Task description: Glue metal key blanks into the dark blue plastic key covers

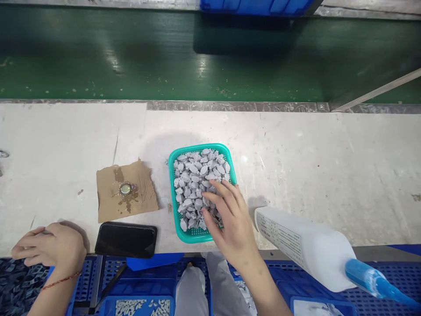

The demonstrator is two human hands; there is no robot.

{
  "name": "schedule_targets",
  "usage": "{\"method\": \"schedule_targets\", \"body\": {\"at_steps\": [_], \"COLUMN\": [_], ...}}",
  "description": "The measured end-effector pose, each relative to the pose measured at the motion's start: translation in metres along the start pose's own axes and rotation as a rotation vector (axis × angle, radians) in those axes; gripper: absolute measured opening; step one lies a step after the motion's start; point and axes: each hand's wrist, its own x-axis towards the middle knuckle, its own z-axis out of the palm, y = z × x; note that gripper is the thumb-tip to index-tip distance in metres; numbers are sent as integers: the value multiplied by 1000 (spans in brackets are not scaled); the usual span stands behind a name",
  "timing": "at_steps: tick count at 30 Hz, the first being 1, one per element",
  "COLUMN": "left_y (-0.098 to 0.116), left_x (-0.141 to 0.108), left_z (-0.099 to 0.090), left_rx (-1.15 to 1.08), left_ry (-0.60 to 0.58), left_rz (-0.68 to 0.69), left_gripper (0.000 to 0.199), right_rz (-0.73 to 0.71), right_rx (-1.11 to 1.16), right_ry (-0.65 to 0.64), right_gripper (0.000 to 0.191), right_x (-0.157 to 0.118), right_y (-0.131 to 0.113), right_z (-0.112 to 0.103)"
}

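Note:
My right hand (pixel 233 219) is over a teal plastic basket (pixel 173 193) heaped with small light-grey plastic parts (pixel 194 180). Its fingers are spread and bent down, the tips at the parts on the right side of the pile. No part shows clearly in its grasp. At the table's front left edge, my left hand (pixel 49 245) rests with loosely bent fingers slightly apart and nothing visible in them. Beside it lies a black phone (pixel 126 239). Behind the phone, a small round metal cap (pixel 125 189) sits on a wet-stained piece of cardboard (pixel 144 202).
A white bottle (pixel 309 245) with a blue nozzle leans across the front edge at right. Beyond the white table (pixel 296 153) runs a green conveyor belt (pixel 148 57), with a blue crate (pixel 256 6) at the far side. Blue bins (pixel 141 285) of parts stand below the front edge.

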Motion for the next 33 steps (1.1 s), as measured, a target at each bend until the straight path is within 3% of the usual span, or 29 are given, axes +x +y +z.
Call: {"method": "schedule_targets", "body": {"at_steps": [3, 8, 12, 18, 24, 31, 33], "left_y": [8, 22, 34, 40, 32, 28, 26], "left_x": [-4, -15, -27, -30, -27, -26, -25], "left_z": [-1, -3, -10, -12, -9, -9, -9], "left_rx": [56, 90, 107, 123, 88, 94, 63], "left_ry": [112, 150, 115, 114, 115, 122, 48], "left_rz": [-154, -198, -197, -222, -208, -223, -162], "left_gripper": [87, 84, 88, 88, 88, 89, 90], "right_rz": [37, -1, -81, -115, -100, -68, -70], "right_rx": [-1, -130, -163, -59, 22, 20, 24], "right_ry": [67, -33, 22, 92, 25, -61, -62], "right_gripper": [41, 53, 36, 8, 7, 21, 22], "right_x": [27, 62, 50, 31, 12, -11, -14], "right_y": [-3, -1, 3, 1, -5, -6, -6], "right_z": [2, 22, 28, 19, 4, -1, -2]}}
